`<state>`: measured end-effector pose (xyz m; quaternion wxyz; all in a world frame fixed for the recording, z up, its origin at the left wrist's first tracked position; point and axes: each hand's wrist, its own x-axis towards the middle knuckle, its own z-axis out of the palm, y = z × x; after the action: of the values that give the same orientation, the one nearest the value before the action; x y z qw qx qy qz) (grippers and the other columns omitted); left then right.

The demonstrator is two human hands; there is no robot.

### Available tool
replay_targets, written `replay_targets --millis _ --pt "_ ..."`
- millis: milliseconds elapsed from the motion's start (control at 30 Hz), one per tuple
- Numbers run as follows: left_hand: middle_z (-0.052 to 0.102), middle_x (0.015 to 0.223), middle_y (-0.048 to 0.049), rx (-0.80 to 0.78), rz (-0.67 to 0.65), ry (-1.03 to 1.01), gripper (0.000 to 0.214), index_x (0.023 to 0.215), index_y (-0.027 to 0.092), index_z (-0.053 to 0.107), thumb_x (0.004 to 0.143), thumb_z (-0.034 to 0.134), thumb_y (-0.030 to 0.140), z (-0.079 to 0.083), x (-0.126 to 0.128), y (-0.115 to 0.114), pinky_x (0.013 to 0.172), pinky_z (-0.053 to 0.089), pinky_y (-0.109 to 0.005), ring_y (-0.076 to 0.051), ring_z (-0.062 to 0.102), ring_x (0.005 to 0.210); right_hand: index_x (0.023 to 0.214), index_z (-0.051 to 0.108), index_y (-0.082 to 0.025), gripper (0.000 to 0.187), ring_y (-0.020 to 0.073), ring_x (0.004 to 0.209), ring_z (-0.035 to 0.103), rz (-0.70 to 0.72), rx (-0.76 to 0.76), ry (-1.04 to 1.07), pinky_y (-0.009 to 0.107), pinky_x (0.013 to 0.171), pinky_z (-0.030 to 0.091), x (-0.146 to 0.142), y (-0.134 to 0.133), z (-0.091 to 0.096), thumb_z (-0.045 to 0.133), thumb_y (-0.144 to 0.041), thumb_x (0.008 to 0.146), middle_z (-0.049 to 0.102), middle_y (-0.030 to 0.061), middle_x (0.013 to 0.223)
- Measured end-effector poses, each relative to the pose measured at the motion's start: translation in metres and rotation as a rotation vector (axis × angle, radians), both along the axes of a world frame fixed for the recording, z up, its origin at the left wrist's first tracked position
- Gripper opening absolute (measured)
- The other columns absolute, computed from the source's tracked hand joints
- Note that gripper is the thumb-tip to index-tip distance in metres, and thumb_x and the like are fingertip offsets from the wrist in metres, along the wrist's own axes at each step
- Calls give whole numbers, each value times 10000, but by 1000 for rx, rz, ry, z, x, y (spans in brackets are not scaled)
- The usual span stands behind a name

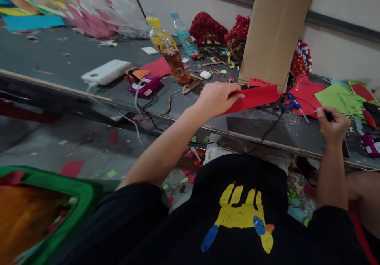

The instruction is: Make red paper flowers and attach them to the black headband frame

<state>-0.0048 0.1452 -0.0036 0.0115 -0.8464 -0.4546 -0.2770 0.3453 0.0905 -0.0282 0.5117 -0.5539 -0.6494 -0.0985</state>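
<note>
My left hand [221,97] is closed on one end of a red strip [258,97], paper or felt, held over the front of the dark table [237,128]. To the right, my right hand [332,124] is raised with thumb and finger pinched together; whatever it may hold is too small to make out. Between the hands lies a blue glue gun [290,102] with a pale stick poking out. Behind it a larger red sheet [307,93] rests beside light green sheets [338,101].
A tall cardboard piece [274,31] stands against the wall. Left of it are a tilted amber drink bottle [175,59], a blue-labelled bottle [185,35] and red fringed decorations [208,27]. A white power bank [107,71] and purple power strip [145,86] trail cables. A green bin [86,194] stands lower left.
</note>
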Motion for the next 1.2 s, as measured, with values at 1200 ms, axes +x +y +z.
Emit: replay_targets --millis 1200 --pt "580 1291 -112 -92 -206 131 623 1391 202 409 815 612 324 -9 23 -70 970 439 -351 -248 582 1144 559 558 -205 445 80 436 417 392 -243 584 220 435 363 -69 -7 -14 765 -598 576 504 -59 499"
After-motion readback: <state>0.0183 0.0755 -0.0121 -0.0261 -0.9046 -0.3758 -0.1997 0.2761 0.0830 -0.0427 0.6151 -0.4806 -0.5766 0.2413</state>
